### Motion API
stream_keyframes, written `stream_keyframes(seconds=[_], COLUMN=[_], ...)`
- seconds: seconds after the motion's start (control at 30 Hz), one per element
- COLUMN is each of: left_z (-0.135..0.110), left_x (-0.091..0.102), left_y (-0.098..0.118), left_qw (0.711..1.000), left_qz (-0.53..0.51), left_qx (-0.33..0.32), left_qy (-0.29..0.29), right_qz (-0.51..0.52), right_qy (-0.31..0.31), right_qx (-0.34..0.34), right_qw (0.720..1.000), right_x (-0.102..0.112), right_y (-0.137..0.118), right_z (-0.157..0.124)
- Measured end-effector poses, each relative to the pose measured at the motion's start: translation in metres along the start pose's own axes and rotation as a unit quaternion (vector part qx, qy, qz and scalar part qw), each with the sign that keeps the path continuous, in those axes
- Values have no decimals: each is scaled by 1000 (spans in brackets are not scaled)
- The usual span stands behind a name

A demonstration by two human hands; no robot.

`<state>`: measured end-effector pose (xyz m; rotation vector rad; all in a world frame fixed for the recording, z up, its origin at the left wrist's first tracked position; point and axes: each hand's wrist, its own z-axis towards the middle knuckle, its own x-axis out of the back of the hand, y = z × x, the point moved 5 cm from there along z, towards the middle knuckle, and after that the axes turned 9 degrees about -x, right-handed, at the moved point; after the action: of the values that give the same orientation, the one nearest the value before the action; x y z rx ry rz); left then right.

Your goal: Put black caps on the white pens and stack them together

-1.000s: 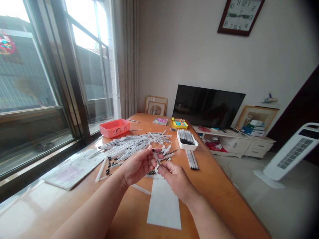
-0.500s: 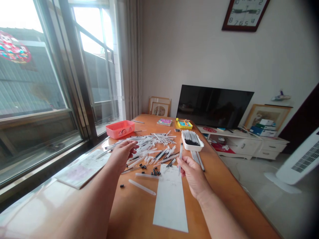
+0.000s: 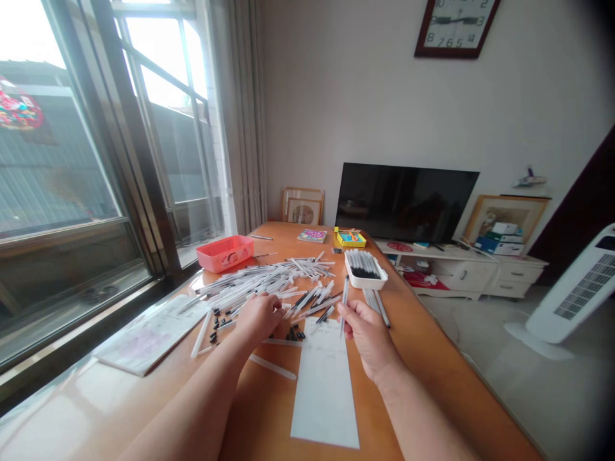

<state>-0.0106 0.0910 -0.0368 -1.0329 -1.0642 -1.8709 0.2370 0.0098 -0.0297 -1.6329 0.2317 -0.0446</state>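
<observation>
Caps and tubes crowd the left hand, grip hidden, now nearer the paper; the right hand pinches a pen.

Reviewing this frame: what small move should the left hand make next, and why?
Probably the left hand should pinch one of the small black pieces: they lie close beside it, while the right hand holds a pen. What the left hand holds, if anything, is hidden.

Head-worn view, forward-down over table
</observation>
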Motion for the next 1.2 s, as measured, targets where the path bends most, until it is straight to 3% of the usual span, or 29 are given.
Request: stream_keyframes(seconds=[0.17, 0.47, 0.57, 0.67, 0.8, 0.97, 1.07, 1.2], left_z=[1, 2, 3, 3, -4, -13, -16, -19], left_x=[-7, -4, 2, 7, 6, 6, 3, 3], left_y=[0, 4, 8, 12, 27, 44, 51, 60], left_qw=[998, 998, 1000, 990, 907, 771, 686, 641], left_qz=[59, 59, 16, -129, -415, -627, -713, -747], left_qx=[10, 2, -4, 29, 71, 113, 144, 172], left_qy=[-9, -4, 21, 51, 16, 3, -18, -41], right_qz=[7, 20, 32, 48, 63, 87, 123, 146], right_qy=[-3, -3, 5, 2, -2, -10, -20, -29], right_qx=[5, 5, 8, 5, 8, 31, 42, 59], right_qw=[1000, 1000, 999, 999, 998, 996, 991, 987], right_x=[0, 0, 2, 2, 2, -2, -5, -9], right_y=[2, 2, 2, 1, -2, -9, -12, -17], right_z=[1, 2, 3, 3, 1, -6, -9, -13])
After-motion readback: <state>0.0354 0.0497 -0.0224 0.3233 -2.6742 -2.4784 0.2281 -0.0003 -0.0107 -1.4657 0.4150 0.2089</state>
